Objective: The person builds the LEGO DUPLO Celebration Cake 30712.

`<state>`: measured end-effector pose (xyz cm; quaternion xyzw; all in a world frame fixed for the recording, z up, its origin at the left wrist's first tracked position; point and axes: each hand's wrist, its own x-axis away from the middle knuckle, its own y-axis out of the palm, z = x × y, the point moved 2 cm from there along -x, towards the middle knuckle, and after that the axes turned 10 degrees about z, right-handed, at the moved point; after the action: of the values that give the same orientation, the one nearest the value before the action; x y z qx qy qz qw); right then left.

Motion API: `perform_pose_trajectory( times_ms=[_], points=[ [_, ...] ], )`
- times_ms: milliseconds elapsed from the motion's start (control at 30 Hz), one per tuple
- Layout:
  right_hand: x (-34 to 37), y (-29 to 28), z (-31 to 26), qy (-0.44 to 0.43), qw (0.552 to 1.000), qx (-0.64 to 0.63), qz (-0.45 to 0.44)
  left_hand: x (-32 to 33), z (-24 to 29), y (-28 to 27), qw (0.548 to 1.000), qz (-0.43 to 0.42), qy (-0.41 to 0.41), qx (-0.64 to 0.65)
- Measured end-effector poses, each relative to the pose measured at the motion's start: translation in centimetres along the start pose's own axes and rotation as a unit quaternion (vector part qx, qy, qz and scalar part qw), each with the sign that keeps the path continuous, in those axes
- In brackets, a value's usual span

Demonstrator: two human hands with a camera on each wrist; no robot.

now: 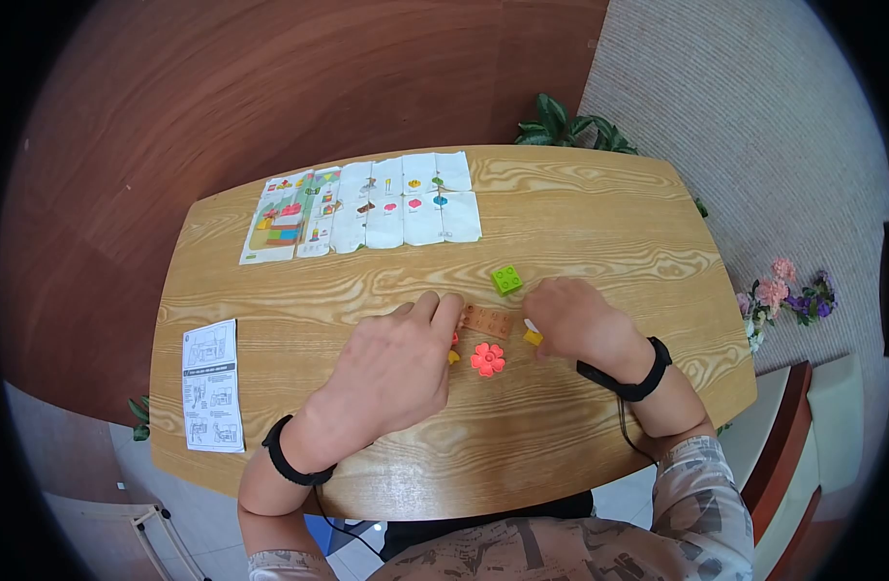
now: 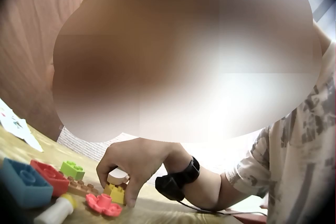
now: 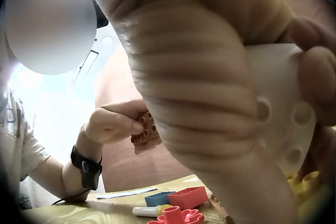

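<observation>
My left hand (image 1: 391,363) pinches a brown studded toy brick (image 3: 144,137), seen beyond the right hand in the right wrist view. From above, that brick is hidden by the hand. My right hand (image 1: 580,324) holds a white toy brick (image 3: 283,98) between curled fingers and thumb, low over a yellow brick (image 2: 114,193). A coral flower piece (image 1: 487,359) lies between the hands, with a brown studded plate (image 1: 488,320) just behind it. Left of the flower are a red brick (image 2: 48,176), a blue brick (image 2: 25,183) and a white stick (image 2: 56,210) with a yellow end.
A green brick (image 1: 505,280) stands behind the brown plate. An unfolded picture sheet (image 1: 406,228) lies at the table's far left, and a printed leaflet (image 1: 212,387) near its left edge. Wristband cables (image 1: 627,426) trail over the front of the table (image 1: 561,445).
</observation>
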<state>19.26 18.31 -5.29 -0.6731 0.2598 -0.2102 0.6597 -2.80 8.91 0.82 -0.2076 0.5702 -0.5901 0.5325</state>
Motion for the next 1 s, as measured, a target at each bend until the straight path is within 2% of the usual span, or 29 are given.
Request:
perform_pose_trajectory(
  times_ms=[67, 167, 200, 267, 367, 467, 500, 700, 1000],
  points=[
    [-0.1, 0.3, 0.0, 0.000, 1.000, 0.015, 0.017, -0.1, 0.0, -0.1, 1.000, 0.006, -0.001, 0.008],
    [-0.9, -1.8, -0.9, 0.066, 0.996, 0.049, -0.042, -0.3, 0.1, -0.6, 0.999, -0.010, -0.035, 0.025],
    [-0.9, -2.7, -1.3, 0.069, 0.997, 0.024, -0.004, -0.3, 0.1, -0.7, 0.998, -0.019, -0.052, 0.031],
    [-0.8, -4.6, -2.1, 0.074, 0.994, -0.026, 0.073, -0.4, -0.2, -0.7, 0.996, 0.027, -0.059, 0.058],
    [-0.6, -7.1, -3.4, 0.081, 0.982, -0.121, 0.122, -0.8, -1.1, -0.6, 0.985, 0.112, -0.074, 0.109],
    [-0.1, -7.2, -4.8, 0.009, 0.950, -0.209, 0.232, -0.9, -1.5, -0.4, 0.969, 0.161, -0.076, 0.174],
    [-0.1, -7.0, -5.1, -0.002, 0.947, -0.209, 0.242, -1.0, -1.4, -0.3, 0.963, 0.171, -0.074, 0.196],
    [-0.3, -5.9, -6.5, -0.061, 0.930, -0.177, 0.317, -0.6, -0.1, 0.4, 0.941, 0.141, -0.056, 0.303],
    [-0.3, -6.0, -6.8, -0.074, 0.908, -0.159, 0.380, -0.7, 0.5, -0.7, 0.941, 0.100, -0.058, 0.318]
  ],
)
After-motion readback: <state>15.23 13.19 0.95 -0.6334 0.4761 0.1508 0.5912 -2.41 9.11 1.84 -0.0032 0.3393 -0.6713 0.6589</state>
